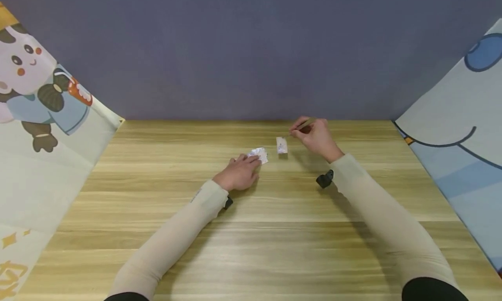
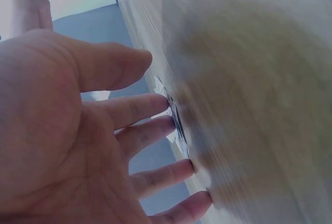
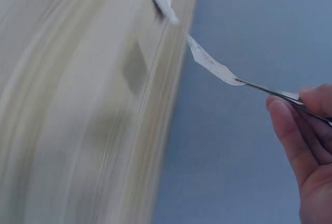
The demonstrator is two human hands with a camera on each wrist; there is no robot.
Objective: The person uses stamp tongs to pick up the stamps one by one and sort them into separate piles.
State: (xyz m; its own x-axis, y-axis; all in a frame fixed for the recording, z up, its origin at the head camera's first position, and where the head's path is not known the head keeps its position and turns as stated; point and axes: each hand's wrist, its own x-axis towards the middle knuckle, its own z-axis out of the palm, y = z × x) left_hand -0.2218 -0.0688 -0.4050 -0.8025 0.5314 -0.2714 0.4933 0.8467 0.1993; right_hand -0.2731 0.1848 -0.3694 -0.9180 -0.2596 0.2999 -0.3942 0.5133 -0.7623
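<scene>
My right hand (image 1: 317, 137) pinches a pair of tweezers (image 3: 270, 93) between thumb and fingers. At the tweezers' tips hangs a small, thin white piece of paper (image 3: 211, 66) with faint print, held up off the table in the right wrist view. To the left, my left hand (image 1: 240, 172) rests its outstretched fingertips on a small stack of similar printed white pieces (image 1: 259, 154) lying on the table. From the left wrist view, the fingers (image 2: 155, 126) are fairly straight against the stack's edge, the thumb standing apart. Part of the stack is hidden under the fingers.
The wood-grain table (image 1: 251, 244) runs back to a grey-blue wall panel (image 1: 251, 52). Cartoon-printed panels stand on the left (image 1: 47, 131) and the right (image 1: 466, 118). Dark wrist devices (image 1: 324, 179) hang below both cuffs.
</scene>
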